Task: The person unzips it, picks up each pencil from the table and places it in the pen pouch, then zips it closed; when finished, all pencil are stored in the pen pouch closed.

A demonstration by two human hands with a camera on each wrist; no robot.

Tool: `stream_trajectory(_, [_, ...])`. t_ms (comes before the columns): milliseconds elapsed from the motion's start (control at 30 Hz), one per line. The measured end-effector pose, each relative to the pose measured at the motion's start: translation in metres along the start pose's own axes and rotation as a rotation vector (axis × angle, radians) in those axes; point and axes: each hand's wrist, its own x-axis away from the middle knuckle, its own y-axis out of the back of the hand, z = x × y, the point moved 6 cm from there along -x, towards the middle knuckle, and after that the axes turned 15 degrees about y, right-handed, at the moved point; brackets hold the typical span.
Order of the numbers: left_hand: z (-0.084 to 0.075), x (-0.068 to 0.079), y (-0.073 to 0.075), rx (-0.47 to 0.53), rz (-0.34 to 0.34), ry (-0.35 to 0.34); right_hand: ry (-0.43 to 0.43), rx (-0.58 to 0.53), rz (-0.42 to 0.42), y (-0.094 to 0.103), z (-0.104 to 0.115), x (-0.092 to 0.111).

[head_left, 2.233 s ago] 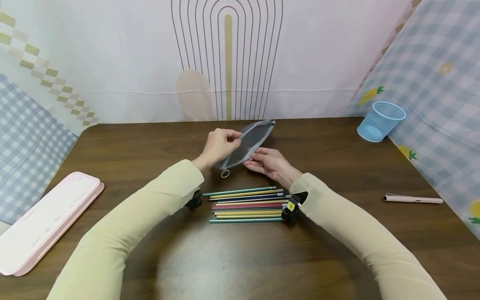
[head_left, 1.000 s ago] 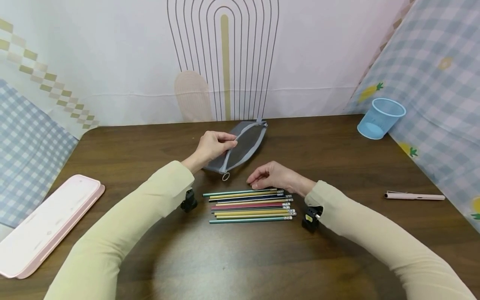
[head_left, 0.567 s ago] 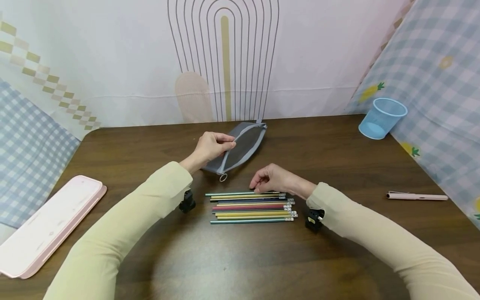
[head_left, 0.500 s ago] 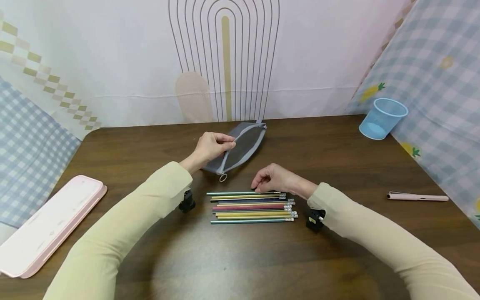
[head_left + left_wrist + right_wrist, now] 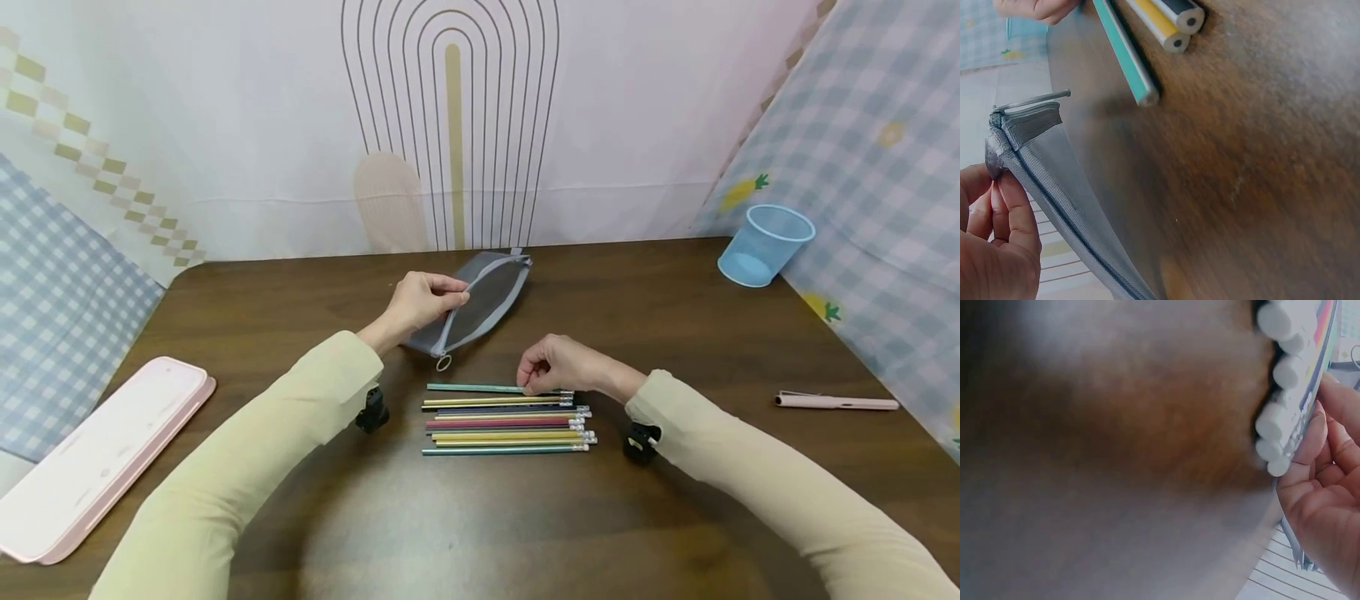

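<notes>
My left hand (image 5: 418, 302) pinches the near-left edge of a grey zippered mesh pouch (image 5: 491, 302) between thumb and fingers. The pouch's mouth gapes, and a ring hangs from its zipper pull. In the left wrist view the left hand (image 5: 999, 234) grips the zipper edge of the pouch (image 5: 1066, 181). Below the pouch lies a row of several pencils (image 5: 502, 422), eraser ends to the right. With bent fingers my right hand (image 5: 566, 365) pinches the farthest one, a green pencil (image 5: 472, 387). The right wrist view shows the right hand (image 5: 1325, 481) beside white erasers (image 5: 1270, 422).
On the left of the wooden table (image 5: 480, 533) lies a long pale pink case (image 5: 105, 458). A light blue mesh cup (image 5: 763, 247) stands at the back right corner. A pink pen (image 5: 836, 402) lies near the right edge.
My right hand has let go of the pouch, come down to the pencils and taken hold of the farthest green one, which has slid slightly right. The left hand still holds the pouch, now lower.
</notes>
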Motion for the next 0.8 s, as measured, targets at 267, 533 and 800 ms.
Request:
stream_trajectory(267, [0.001,0.000,0.006,0.005,-0.022,-0.005,0.021,0.103,-0.017,0.008,-0.001,0.010])
stream_trajectory(533, [0.000,0.001,0.008,0.011,-0.033,0.000,-0.019,0.097,-0.047,0.030,-0.005,0.030])
stream_trajectory(800, [0.001,0.001,0.006,0.038,-0.047,0.010,-0.208,-0.180,-0.165,0.050,-0.023,0.044])
